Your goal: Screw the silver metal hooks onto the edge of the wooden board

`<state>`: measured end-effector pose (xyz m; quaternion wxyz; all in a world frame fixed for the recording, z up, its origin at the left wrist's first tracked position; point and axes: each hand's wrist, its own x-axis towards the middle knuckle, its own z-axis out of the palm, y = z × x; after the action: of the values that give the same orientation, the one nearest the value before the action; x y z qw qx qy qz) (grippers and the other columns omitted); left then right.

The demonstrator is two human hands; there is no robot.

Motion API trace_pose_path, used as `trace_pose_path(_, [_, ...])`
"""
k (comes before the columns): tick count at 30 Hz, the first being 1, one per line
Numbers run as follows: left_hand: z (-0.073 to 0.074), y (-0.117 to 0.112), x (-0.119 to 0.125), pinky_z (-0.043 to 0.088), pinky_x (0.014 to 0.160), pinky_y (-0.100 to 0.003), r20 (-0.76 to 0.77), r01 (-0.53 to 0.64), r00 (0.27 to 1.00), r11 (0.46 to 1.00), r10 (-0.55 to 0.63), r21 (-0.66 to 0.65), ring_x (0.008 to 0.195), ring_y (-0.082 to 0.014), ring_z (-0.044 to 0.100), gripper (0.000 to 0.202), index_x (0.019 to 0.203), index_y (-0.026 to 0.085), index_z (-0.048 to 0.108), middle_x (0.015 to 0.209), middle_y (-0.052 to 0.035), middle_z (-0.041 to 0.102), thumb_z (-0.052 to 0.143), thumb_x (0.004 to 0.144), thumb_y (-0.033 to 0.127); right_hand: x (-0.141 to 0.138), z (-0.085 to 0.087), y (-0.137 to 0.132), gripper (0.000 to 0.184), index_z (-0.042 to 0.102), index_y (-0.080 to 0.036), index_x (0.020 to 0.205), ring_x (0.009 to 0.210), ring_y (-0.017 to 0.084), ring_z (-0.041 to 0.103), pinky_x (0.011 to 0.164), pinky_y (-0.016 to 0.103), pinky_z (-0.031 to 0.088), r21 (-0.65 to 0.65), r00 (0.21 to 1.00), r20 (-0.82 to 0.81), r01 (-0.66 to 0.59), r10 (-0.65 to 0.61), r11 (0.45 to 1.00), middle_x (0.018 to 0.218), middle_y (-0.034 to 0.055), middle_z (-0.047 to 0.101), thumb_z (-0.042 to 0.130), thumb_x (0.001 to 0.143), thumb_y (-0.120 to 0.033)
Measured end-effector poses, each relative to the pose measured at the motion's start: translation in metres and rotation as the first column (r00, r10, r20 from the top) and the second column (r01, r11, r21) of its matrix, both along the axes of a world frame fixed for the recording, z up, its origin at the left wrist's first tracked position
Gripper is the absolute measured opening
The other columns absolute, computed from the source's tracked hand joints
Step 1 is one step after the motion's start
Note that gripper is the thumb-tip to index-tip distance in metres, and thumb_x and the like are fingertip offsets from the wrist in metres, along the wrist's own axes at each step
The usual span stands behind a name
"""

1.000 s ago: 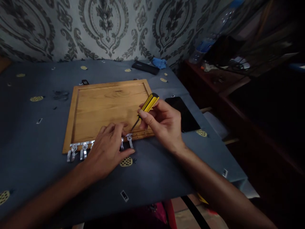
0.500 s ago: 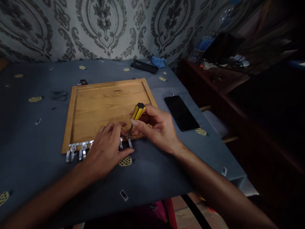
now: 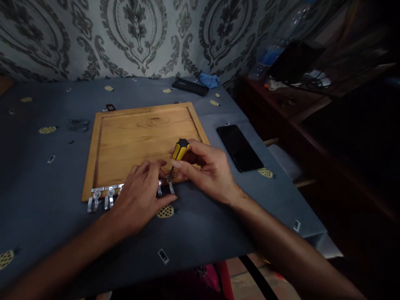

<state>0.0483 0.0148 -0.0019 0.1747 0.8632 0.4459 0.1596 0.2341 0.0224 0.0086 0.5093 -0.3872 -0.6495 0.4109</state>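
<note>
A wooden board with a raised frame lies on the table. Along its near edge runs a metal hook rail with several silver hooks. My right hand pinches the yellow and black handle of a screwdriver, held nearly upright with its tip down at the rightmost hook. My left hand spans the rail, thumb against the lower end of that hook and fingers on the board's edge; it covers the middle hooks. The screw under the screwdriver tip is too small to make out.
A black phone lies right of the board. Behind it are a black case and a blue cloth. A small clear bag lies to the left. A dark cabinet with a bottle and cables stands right.
The screwdriver handle has turned slightly and tips a little more upright in my right hand. My left hand stays put on the rail; the whole view shifts slightly.
</note>
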Motion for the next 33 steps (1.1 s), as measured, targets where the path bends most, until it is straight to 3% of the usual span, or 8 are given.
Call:
trace_pose_path(5, [0.0, 0.0, 0.0, 0.048, 0.09, -0.049, -0.013, 0.001, 1.0, 1.0, -0.001, -0.01, 0.108, -0.0324, 0.062, 0.06, 0.117, 0.019, 0.043, 0.109, -0.009, 0.068, 0.084, 0.073, 0.025, -0.001, -0.001, -0.002, 0.02, 0.06, -0.021, 0.082, 0.053, 0.009, 0.06, 0.051, 0.022, 0.049, -0.032, 0.991, -0.093, 0.089, -0.092, 0.996, 0.065, -0.0055, 0.059, 0.074, 0.085, -0.035])
trace_pose_path(10, [-0.001, 0.0, 0.0, 0.048, 0.091, -0.05, -0.024, -0.003, 1.0, 1.0, 0.002, -0.014, 0.11, -0.0336, 0.061, 0.054, 0.113, 0.02, 0.044, 0.113, -0.0106, 0.066, 0.082, 0.074, 0.026, 0.002, 0.001, -0.002, 0.019, 0.06, -0.021, 0.081, 0.052, 0.008, 0.06, 0.052, 0.023, 0.049, -0.009, 0.988, -0.106, 0.112, -0.112, 0.994, 0.068, -0.0052, 0.059, 0.074, 0.085, -0.034])
trace_pose_path(16, [-0.001, 0.0, -0.001, 0.049, 0.089, -0.049, -0.011, 0.003, 1.0, 1.0, -0.003, -0.016, 0.107, -0.0322, 0.062, 0.056, 0.116, 0.021, 0.043, 0.11, -0.0086, 0.067, 0.081, 0.075, 0.026, 0.001, -0.004, -0.001, 0.019, 0.06, -0.022, 0.085, 0.052, 0.009, 0.06, 0.051, 0.023, 0.049, -0.01, 0.995, -0.031, 0.09, -0.091, 0.996, 0.064, -0.0059, 0.058, 0.072, 0.087, -0.036])
trace_pose_path(24, [-0.001, 0.0, 0.0, 0.047, 0.092, -0.051, -0.03, -0.008, 1.0, 1.0, 0.008, -0.016, 0.11, -0.0351, 0.06, 0.064, 0.124, 0.018, 0.041, 0.115, -0.0124, 0.066, 0.081, 0.075, 0.028, -0.002, 0.001, -0.005, 0.018, 0.06, -0.02, 0.083, 0.054, 0.008, 0.06, 0.053, 0.023, 0.049, 0.058, 0.996, 0.045, 0.073, -0.076, 0.996, 0.069, -0.0044, 0.057, 0.069, 0.089, -0.034])
trace_pose_path(33, [0.015, 0.001, -0.007, 0.047, 0.093, -0.05, 0.002, -0.045, 0.999, 0.996, 0.045, 0.072, 0.113, -0.0348, 0.06, 0.083, 0.13, 0.021, 0.038, 0.117, -0.0107, 0.065, 0.088, 0.066, 0.035, -0.001, 0.001, -0.005, 0.021, 0.06, -0.02, 0.082, 0.063, 0.013, 0.057, 0.055, 0.026, 0.047, 0.124, 0.984, 0.129, 0.105, -0.121, 0.987, 0.069, -0.0012, 0.058, 0.066, 0.091, -0.039])
